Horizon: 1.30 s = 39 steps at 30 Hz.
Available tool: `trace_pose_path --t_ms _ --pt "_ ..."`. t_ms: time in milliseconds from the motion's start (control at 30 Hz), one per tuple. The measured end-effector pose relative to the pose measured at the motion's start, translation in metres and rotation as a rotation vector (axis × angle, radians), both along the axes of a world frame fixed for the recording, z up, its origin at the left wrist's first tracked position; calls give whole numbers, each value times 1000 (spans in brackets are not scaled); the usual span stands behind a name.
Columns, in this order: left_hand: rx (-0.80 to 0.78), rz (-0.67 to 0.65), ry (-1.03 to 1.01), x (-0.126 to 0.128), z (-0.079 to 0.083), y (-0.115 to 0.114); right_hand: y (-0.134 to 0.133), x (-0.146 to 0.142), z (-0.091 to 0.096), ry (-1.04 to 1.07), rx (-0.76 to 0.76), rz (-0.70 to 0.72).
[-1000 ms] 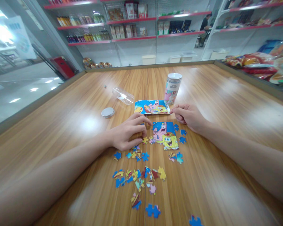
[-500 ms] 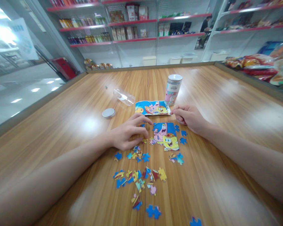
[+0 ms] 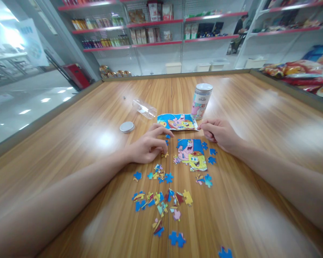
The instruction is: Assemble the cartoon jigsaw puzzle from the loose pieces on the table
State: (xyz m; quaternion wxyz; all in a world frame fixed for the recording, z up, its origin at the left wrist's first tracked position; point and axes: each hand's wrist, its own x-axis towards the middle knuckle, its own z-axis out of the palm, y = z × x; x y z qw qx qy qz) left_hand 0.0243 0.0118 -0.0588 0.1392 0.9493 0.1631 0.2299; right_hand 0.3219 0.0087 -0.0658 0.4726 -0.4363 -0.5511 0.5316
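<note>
Sitting mid-table [image 3: 253, 107], the joined puzzle patch [image 3: 190, 154] probably takes the yellow piece [image 3: 164, 155], pinched by the left hand [image 3: 146, 147] just beside it, best slid in flat, while the right hand [image 3: 220, 134], loosely curled with contents unclear, steadies the top corner.

Both arms [image 3: 70, 200] are bare along their whole visible length, as are the left hand [image 3: 146, 147] and right hand [image 3: 220, 134].
</note>
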Motion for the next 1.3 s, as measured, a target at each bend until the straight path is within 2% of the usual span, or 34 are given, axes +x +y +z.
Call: trace_pose_path --t_ms 100,333,533,733,833,967,1067,1167,1300 --pt "-28 12 -33 -1 3 0 0 0 0 -3 -2 -5" --pt "-92 -42 52 0 8 -2 0 1 -2 -13 -2 -3" --pt "-162 11 11 -6 7 1 0 1 -1 -10 12 -2" --pt "-96 26 85 -1 7 -4 2 1 -3 -22 14 -5" --pt "-92 41 90 0 6 -4 1 2 -3 -127 53 -15" --pt "-88 43 79 -2 6 -3 -6 1 -2 -508 268 -20" --pt "-59 41 30 -1 5 -2 -12 -1 -2 -675 397 22" --pt "-25 34 -60 -1 0 1 -12 -1 -2 -710 424 77" --pt "28 40 -179 0 -3 1 -6 3 0 -548 368 22"
